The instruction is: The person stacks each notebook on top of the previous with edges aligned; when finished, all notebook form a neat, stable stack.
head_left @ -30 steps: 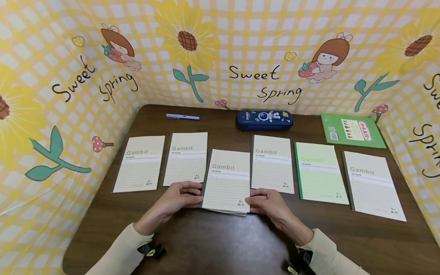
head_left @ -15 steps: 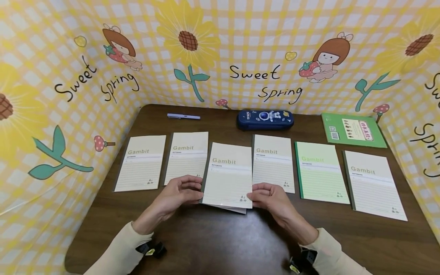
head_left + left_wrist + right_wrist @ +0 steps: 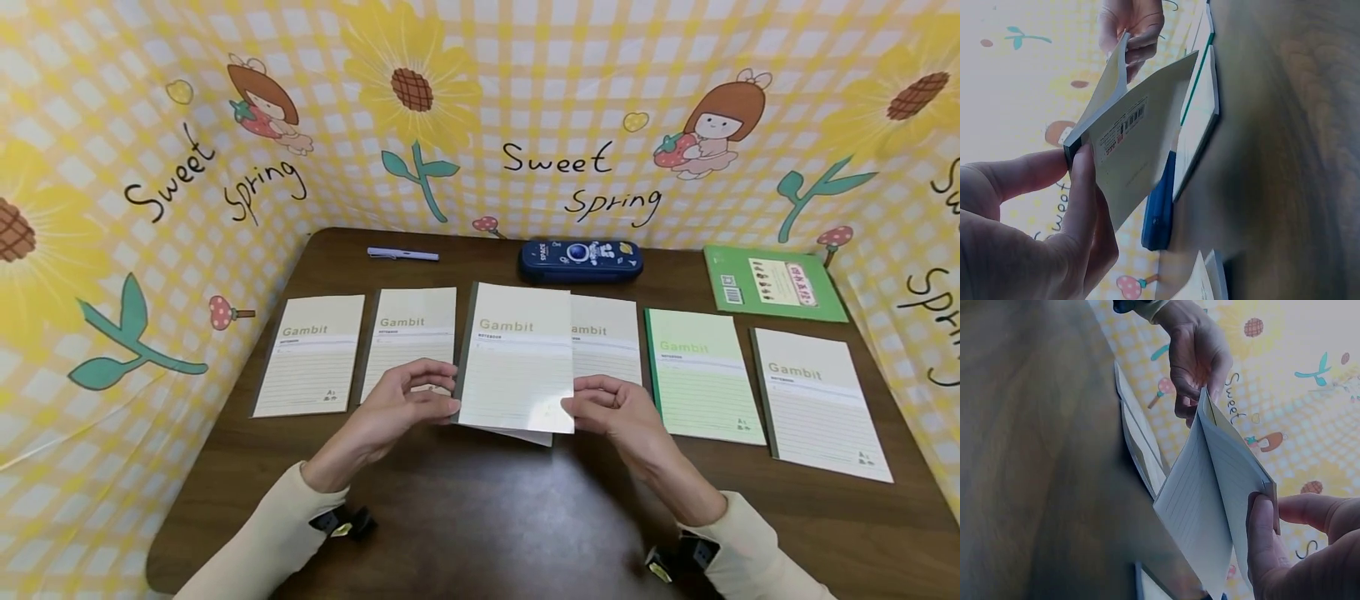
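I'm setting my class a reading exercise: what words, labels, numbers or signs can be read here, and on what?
"Gambit": held notebook and other notebooks, partly covered on one.
"NOTEBOOK": smaller, beneath "Gambit".
"A5": lower corner of the green notebook, among others.
"SPACE": blue pencil case.
"Sweet Spring": patterned cloth.
Too small to read: characters under "A5", print on the green book, held notebook's barcode label.

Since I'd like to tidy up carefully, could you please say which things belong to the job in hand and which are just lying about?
Job in hand:
held notebook
other notebooks, probably

Just lying about, it seems:
pen
blue case
green book at back right
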{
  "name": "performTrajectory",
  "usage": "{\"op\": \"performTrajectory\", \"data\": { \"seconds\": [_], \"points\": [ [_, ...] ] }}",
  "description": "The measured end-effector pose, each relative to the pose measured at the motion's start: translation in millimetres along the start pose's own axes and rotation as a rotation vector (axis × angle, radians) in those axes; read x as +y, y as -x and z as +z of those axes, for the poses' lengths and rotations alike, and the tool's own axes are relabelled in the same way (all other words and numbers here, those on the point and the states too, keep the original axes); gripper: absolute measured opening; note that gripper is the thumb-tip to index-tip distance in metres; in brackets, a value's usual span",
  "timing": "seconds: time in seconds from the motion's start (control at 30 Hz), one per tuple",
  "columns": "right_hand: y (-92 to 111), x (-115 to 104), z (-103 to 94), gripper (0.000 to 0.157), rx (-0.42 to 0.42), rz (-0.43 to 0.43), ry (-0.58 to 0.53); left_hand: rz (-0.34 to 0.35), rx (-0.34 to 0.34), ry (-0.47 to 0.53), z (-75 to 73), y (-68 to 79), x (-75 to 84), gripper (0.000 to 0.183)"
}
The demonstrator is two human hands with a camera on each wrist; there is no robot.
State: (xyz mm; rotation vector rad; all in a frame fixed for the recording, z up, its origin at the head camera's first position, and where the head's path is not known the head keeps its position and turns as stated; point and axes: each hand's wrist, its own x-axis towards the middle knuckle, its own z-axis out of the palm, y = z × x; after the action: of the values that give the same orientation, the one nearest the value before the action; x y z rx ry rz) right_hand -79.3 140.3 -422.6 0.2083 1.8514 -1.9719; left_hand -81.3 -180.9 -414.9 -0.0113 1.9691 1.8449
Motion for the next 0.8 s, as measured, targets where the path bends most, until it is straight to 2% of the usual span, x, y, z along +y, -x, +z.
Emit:
{"op": "performTrajectory", "data": {
  "seconds": [0.23,0.43,0.6,0.8],
  "points": [
    [6,-8,-19.4,0.046,0.051,-0.034,0.041,0.004,-0.024,0.024,19.0,-19.5,0.6,0.052],
    [7,-4,-34.1,0.045,0.109,-0.070,0.099,-0.017,-0.039,0.031,34.8,-37.0,-2.5,0.052],
    [6,1,-45.5,0.044,0.163,-0.121,0.125,-0.014,-0.049,-0.008,48.4,-52.4,-3.6,0.050],
    [-1,8,-64.4,0.047,0.216,-0.108,0.183,0.000,-0.033,-0.076,66.4,-72.3,-8.7,0.046]
  ]
}}
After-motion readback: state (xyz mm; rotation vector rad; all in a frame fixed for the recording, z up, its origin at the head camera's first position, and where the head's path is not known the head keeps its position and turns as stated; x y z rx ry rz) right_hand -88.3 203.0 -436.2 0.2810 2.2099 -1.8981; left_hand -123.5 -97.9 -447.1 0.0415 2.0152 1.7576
